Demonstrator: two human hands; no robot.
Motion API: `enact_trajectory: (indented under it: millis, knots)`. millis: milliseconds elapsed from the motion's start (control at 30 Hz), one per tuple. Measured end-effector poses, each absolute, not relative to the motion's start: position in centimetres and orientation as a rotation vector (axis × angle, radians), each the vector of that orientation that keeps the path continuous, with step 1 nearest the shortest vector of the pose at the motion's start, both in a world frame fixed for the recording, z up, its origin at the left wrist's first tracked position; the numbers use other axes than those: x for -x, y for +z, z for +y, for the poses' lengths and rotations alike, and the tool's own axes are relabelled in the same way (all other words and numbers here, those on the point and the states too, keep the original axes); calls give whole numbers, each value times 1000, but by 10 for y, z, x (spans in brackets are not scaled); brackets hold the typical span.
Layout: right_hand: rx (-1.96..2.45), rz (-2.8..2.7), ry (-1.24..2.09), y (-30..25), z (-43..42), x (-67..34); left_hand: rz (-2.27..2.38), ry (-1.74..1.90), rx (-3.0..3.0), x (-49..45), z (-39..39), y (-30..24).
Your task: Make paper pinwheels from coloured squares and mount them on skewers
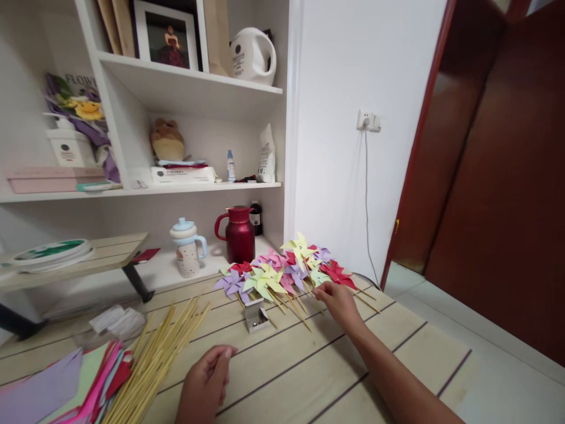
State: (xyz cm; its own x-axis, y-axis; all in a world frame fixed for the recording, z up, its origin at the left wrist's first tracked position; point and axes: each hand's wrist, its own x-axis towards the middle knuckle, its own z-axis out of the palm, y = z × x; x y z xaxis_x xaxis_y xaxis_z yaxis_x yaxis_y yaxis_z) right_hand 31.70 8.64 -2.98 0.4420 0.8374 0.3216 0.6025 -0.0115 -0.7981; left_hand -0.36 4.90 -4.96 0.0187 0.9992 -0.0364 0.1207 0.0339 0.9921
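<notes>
A heap of paper pinwheels (282, 268) in purple, yellow, pink, red and green lies on a light wooden table (309, 377), each on a thin wooden stick. My right hand (338, 300) reaches to the heap's right side, fingers pinched at a pinwheel stick. My left hand (207, 383) rests low near the front, fingers curled loosely, thumb up; nothing shows in it. A bundle of bare wooden sticks (161, 353) lies left of it. A small open metal box (256, 318) sits between the sticks and the pinwheels.
Coloured paper sheets (66, 388) lie at the front left. Behind stand a dark red jug (238, 234), a lidded cup (188, 247) and white shelves (176, 88) with assorted items. A low wooden bench (88, 259) is left. A dark red door (498, 176) stands right.
</notes>
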Motion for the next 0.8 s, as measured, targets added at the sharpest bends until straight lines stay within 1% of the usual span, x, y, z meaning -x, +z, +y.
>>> enact_trajectory:
  millis: [233,600,800]
  knots:
    - [1714,-1270,320,-45,91,-325,1325,1072,-1278,2,49,-51]
    - [1796,-1347,364,-41,81,-324,1326,1030,-1319,2,47,-47]
    - [1875,-1374,363,-37,74,-316,1308,993,-1356,6,50,-56]
